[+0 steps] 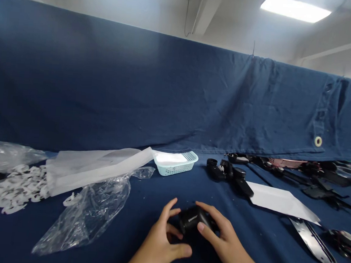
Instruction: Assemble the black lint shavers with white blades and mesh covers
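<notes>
Two bare hands are positioned at the lower centre of the view, and one matte black plastic component (193, 220) is held between them, over a dark blue cloth-covered work surface (142, 246). The grip is closed from both sides: the left hand (157, 243) is curled around the component's left end, and the right hand (228, 239) is pressed over its right side. A small pale marking is visible on the upper face but cannot be read. To the left, a crumpled clear plastic bag (86, 215), a white translucent plastic sheet (96, 170) and a heap of white curved clips (13, 189) are laid out. A pale teal slotted plastic basket (176, 163) is placed farther back. To the right, assorted black mechanical parts (228, 172), a white paper sheet (281, 201) and a long slotted metal bar (312, 241) are arranged. A dark blue fabric curtain (136, 84) is hung along the far edge.
</notes>
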Demonstrator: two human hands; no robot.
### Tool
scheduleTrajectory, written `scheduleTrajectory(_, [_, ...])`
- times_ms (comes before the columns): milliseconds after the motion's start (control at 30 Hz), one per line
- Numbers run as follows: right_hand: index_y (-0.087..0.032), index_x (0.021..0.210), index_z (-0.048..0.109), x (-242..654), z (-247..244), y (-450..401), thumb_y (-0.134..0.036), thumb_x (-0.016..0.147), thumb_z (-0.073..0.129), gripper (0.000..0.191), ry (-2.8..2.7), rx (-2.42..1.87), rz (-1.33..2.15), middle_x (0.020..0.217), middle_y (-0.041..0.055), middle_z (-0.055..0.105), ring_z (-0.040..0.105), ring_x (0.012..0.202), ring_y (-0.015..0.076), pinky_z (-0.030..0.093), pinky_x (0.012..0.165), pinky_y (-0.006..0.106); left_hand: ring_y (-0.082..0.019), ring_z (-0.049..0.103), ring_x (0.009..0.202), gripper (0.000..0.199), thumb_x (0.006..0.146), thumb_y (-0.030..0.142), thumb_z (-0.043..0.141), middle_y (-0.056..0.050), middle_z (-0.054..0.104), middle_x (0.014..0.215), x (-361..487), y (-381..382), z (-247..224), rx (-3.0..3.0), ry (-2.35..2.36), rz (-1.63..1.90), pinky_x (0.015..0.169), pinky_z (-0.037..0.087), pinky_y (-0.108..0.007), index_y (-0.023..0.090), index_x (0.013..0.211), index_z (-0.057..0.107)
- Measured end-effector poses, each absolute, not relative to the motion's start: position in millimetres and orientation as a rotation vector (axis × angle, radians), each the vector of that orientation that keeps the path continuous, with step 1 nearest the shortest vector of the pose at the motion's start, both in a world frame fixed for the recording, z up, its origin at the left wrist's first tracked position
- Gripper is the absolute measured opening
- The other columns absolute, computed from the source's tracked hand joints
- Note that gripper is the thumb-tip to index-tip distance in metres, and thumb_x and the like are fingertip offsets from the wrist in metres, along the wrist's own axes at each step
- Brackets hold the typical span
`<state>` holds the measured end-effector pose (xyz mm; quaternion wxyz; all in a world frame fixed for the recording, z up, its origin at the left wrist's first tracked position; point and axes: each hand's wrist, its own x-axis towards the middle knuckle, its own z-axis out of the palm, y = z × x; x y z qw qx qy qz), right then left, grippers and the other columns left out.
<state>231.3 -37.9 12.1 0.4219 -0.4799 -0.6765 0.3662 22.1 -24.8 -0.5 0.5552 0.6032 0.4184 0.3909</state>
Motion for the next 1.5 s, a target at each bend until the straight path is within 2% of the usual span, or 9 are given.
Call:
scheduleTrajectory(167, [-0.033, 0.135, 0.050, 228.8, 10.2, -37.7, -0.054, 0.088, 0.057, 0.052, -1.587, -1.184, 0.979, 0.131, 0.0047, 0.058, 0.051, 0.124, 0.0274, 0.036, 0.108, 0.043, -0.016, 0.059, 0.067, 0.088, 0.081, 0.074, 0.048, -0.010, 0.064, 0.099, 21.0, -22.2, -1.8, 1.378, 1.031, 0.933, 0.071, 0.041, -0.032, 0.014, 0.143, 0.031])
scheduleTrajectory(333, [-0.032, 0.140, 0.042, 226.7, 6.7, -37.0, -0.054, 0.088, 0.058, 0.059, -1.535, -1.196, 1.014, 0.132, 0.0059, 0.057, 0.052, 0.123, 0.0271, 0.038, 0.105, 0.042, -0.019, 0.063, 0.086, 0.125, 0.051, 0.058, 0.087, -0.016, 0.043, 0.141, 16.9, -18.4, -4.8, 1.388, 0.922, 0.933, 0.074, 0.042, -0.031, 0.028, 0.148, 0.015])
scheduleTrajectory(500, [-0.032, 0.138, 0.042, 226.0, 7.0, -37.8, -0.054, 0.087, 0.059, 0.059, -1.504, -1.176, 1.035, 0.131, 0.0055, 0.056, 0.050, 0.124, 0.0262, 0.034, 0.107, 0.042, -0.014, 0.059, 0.065, 0.094, 0.076, 0.068, 0.063, -0.019, 0.058, 0.121, 19.7, -21.5, -4.0, 1.322, 0.970, 0.952, 0.071, 0.044, -0.034, 0.016, 0.145, 0.025])
scheduleTrajectory(633, [-0.033, 0.136, 0.044, 226.3, 6.8, -39.2, -0.053, 0.088, 0.059, 0.055, -1.453, -1.181, 1.075, 0.130, 0.0046, 0.056, 0.050, 0.125, 0.0252, 0.034, 0.107, 0.041, -0.014, 0.057, 0.076, 0.118, 0.048, 0.048, 0.091, -0.015, 0.036, 0.148, 23.2, -26.1, 0.4, 1.423, 1.028, 0.930, 0.072, 0.044, -0.030, 0.028, 0.146, 0.028])
scheduleTrajectory(800, [-0.033, 0.137, 0.042, 225.5, 9.1, -41.2, -0.052, 0.088, 0.060, 0.056, -1.496, -1.163, 1.055, 0.129, 0.0044, 0.056, 0.051, 0.123, 0.0250, 0.033, 0.108, 0.042, -0.012, 0.052, 0.057, 0.078, 0.080, 0.073, 0.050, -0.012, 0.064, 0.104, 23.5, -22.3, 1.3, 1.382, 1.042, 0.928, 0.061, 0.041, -0.029, 0.013, 0.130, 0.049])
scheduleTrajectory(967, [-0.031, 0.135, 0.044, 222.8, 13.4, -43.1, -0.053, 0.087, 0.059, 0.056, -1.499, -1.184, 1.048, 0.127, 0.0053, 0.059, 0.052, 0.122, 0.0259, 0.037, 0.104, 0.041, -0.015, 0.058, 0.079, 0.104, 0.060, 0.061, 0.081, -0.013, 0.045, 0.140, 25.3, -22.7, -3.5, 1.410, 0.987, 1.008, 0.070, 0.044, -0.029, 0.027, 0.145, 0.030])
scheduleTrajectory(1133, [-0.029, 0.135, 0.044, 220.0, 14.0, -44.1, -0.054, 0.085, 0.061, 0.058, -1.483, -1.178, 1.051, 0.124, 0.0056, 0.061, 0.054, 0.120, 0.0264, 0.041, 0.100, 0.039, -0.016, 0.056, 0.066, 0.076, 0.079, 0.071, 0.057, -0.012, 0.064, 0.105, 30.3, -25.2, -2.9, 1.375, 1.029, 0.968, 0.066, 0.044, -0.031, 0.016, 0.132, 0.048])
scheduleTrajectory(1267, [-0.027, 0.131, 0.048, 219.0, 14.2, -42.8, -0.055, 0.085, 0.061, 0.055, -1.434, -1.159, 1.086, 0.122, 0.0060, 0.063, 0.057, 0.116, 0.0261, 0.042, 0.100, 0.039, -0.016, 0.058, 0.078, 0.095, 0.064, 0.060, 0.078, -0.014, 0.046, 0.141, 31.4, -28.9, 0.0, 1.442, 1.044, 1.024, 0.073, 0.046, -0.031, 0.024, 0.141, 0.036])
scheduleTrajectory(1500, [-0.025, 0.122, 0.058, 219.2, 19.2, -39.5, -0.058, 0.080, 0.066, 0.054, -1.316, -1.198, 1.113, 0.116, 0.0052, 0.067, 0.059, 0.113, 0.0266, 0.044, 0.098, 0.036, -0.015, 0.055, 0.070, 0.076, 0.074, 0.059, 0.069, -0.015, 0.061, 0.121, 35.0, -28.0, -0.6, 1.444, 1.133, 1.059, 0.067, 0.045, -0.031, 0.016, 0.133, 0.046])
